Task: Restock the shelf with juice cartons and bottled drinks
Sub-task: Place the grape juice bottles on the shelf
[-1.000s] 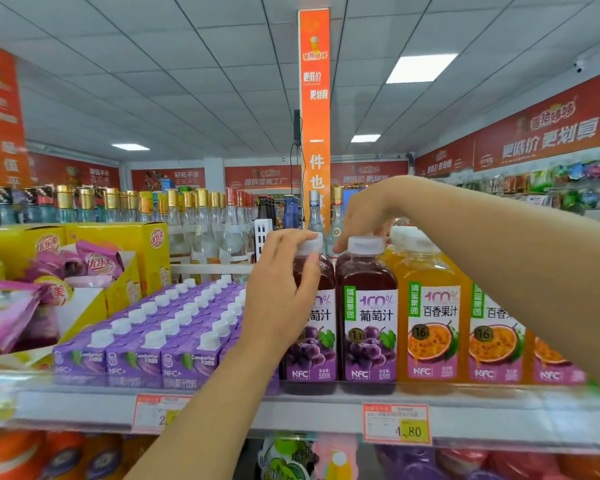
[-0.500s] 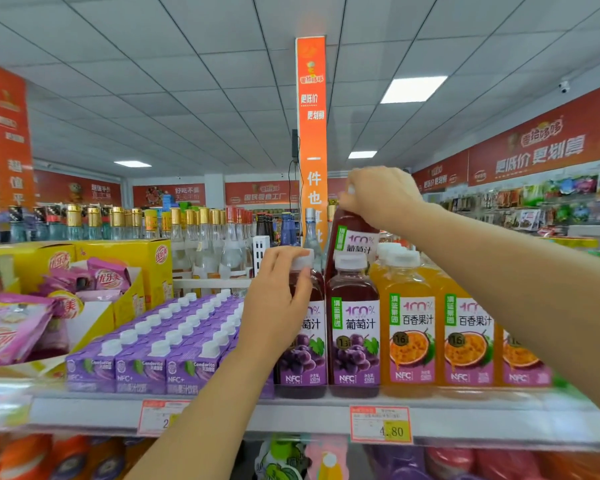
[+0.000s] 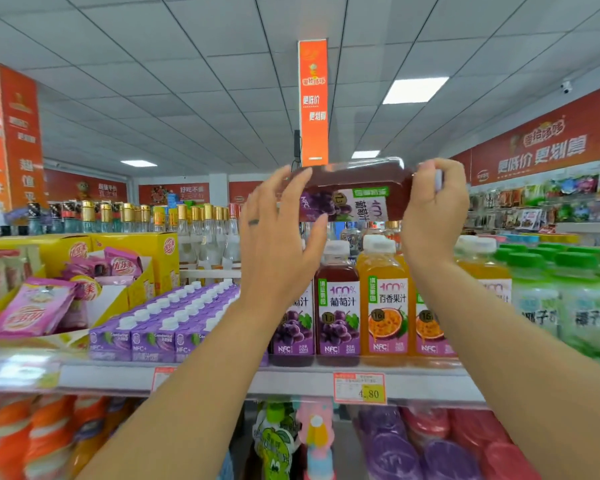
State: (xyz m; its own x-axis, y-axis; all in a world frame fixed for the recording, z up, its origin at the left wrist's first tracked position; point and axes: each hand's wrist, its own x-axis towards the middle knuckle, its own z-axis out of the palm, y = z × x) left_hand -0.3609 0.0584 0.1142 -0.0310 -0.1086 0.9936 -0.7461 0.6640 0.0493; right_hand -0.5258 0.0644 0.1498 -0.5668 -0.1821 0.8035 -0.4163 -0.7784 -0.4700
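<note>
You hold one grape bottle (image 3: 357, 183) level on its side in the air above the shelf (image 3: 291, 380), over the front row, cap end to the right. Your right grip (image 3: 433, 209) is curled round the cap and neck end. Your left grip (image 3: 278, 244) is spread, fingers nearly straight, with fingertips at the bottle's base and the thumb under the label; a dark ring (image 3: 253, 222) sits on one finger. The held label, turned sideways, reads "100%", "葡萄汁" and "NFC", with a grape picture. On the shelf below stand upright grape bottles (image 3: 338, 306) with white caps and the same wording, one partly hidden behind your left wrist. Just right of them stand orange bottles (image 3: 383, 306) marked "100%", "百香果汁", "16" and "NFC". Further right are green-capped bottles (image 3: 568, 306); their print is too blurred to read in full. Left of the grape bottles, purple cartons (image 3: 153, 327) with white caps sit in packed rows, marked "NFC+". A price tag (image 3: 360, 388) on the shelf edge shows "4.80". An orange hanging banner (image 3: 313, 102) reads "更低价 更划算". Yellow boxes (image 3: 136, 251) and pink sachets (image 3: 32, 310) occupy the far left.
</note>
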